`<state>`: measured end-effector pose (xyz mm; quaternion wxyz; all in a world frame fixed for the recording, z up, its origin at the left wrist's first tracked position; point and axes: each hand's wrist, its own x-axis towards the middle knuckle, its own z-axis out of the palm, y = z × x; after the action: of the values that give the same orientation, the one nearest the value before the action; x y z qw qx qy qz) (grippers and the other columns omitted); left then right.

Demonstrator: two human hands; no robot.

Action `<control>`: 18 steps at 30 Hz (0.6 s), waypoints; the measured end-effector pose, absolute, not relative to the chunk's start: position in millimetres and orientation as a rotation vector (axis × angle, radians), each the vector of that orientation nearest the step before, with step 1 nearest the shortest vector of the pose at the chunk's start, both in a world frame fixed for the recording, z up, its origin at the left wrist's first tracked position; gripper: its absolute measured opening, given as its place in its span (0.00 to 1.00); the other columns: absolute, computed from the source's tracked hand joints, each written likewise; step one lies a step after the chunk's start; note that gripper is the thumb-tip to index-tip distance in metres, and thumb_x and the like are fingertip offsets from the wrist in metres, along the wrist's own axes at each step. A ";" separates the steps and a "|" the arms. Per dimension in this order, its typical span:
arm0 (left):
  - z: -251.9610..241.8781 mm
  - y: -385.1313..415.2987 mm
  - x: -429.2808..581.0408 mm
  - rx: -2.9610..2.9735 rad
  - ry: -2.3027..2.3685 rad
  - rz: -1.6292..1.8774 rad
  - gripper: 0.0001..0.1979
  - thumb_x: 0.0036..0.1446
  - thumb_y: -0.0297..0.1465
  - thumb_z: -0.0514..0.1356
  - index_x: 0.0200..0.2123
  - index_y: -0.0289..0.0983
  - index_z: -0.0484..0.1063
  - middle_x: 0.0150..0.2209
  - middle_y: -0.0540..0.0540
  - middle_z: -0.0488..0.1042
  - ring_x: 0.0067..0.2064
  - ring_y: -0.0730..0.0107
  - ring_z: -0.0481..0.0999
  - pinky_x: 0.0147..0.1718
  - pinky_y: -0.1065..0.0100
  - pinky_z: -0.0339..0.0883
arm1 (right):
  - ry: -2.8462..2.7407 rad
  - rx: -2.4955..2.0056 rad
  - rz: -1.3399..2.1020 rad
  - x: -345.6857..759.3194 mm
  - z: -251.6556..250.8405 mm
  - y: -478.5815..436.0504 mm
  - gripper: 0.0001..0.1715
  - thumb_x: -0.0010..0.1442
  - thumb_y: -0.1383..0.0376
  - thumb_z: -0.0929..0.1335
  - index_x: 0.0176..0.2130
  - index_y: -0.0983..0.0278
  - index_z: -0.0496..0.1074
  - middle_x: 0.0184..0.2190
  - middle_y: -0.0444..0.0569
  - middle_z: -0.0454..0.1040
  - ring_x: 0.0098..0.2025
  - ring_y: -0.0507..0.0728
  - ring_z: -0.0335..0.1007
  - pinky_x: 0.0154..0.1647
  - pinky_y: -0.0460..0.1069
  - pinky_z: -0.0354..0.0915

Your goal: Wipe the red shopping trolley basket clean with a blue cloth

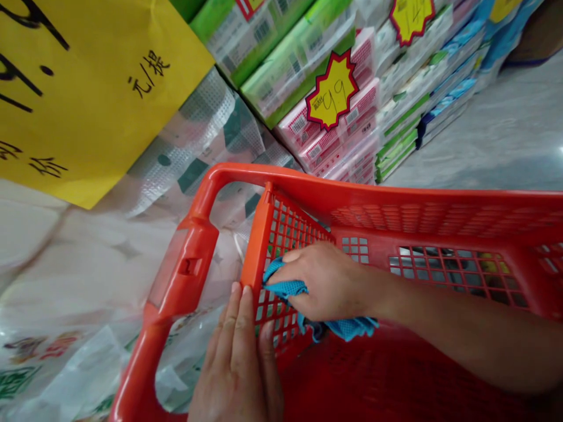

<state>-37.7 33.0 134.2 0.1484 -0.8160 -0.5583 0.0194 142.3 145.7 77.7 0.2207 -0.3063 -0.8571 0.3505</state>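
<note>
A red plastic shopping cart (422, 199) fills the lower right of the head view, its handle (176, 264) toward the left. My right hand (325, 281) reaches into the basket and grips a blue cloth (352, 328), pressing it against the grid panel (290, 228) behind the handle. Part of the cloth hangs below the palm. My left hand (241, 357) lies with straight fingers on the panel's orange top edge (257, 240), its fingertips touching it and the thumb on the inner side.
Stacked tissue packs (303, 76) in green, pink and blue stand beyond the cart. A large yellow price sign (101, 88) covers the upper left, above plastic-wrapped paper rolls (109, 252). Grey floor (497, 135) shows at the right. Star-shaped price tags (333, 91) hang on the stacks.
</note>
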 end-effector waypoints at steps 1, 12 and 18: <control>133.7 33.3 -37.8 -2.338 -1.598 0.043 0.30 0.69 0.34 0.48 0.71 0.35 0.48 0.66 0.33 0.65 0.63 0.52 0.72 0.54 0.52 0.76 | -2.386 -0.832 0.960 139.6 75.9 141.8 0.13 0.60 0.65 0.65 0.43 0.60 0.77 0.40 0.47 0.77 0.36 0.54 0.73 0.32 0.48 0.62; 128.6 31.6 -39.3 -2.338 -1.576 -0.156 0.29 0.68 0.32 0.51 0.70 0.37 0.53 0.64 0.38 0.68 0.61 0.56 0.73 0.54 0.56 0.76 | -2.505 -0.912 0.975 136.1 84.7 137.2 0.19 0.61 0.64 0.65 0.52 0.59 0.73 0.44 0.49 0.77 0.38 0.58 0.75 0.32 0.50 0.63; 137.8 26.6 -30.4 -2.327 -1.804 -0.168 0.28 0.69 0.33 0.50 0.70 0.41 0.52 0.66 0.41 0.66 0.63 0.56 0.71 0.57 0.54 0.74 | -2.473 -0.789 1.108 148.2 86.2 143.4 0.09 0.60 0.66 0.66 0.35 0.62 0.76 0.33 0.47 0.77 0.36 0.54 0.72 0.34 0.47 0.59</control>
<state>-30.4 26.6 137.8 0.0962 -0.7854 -0.6089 -0.0568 148.2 143.4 86.2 0.1590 -0.2760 -0.8651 0.3874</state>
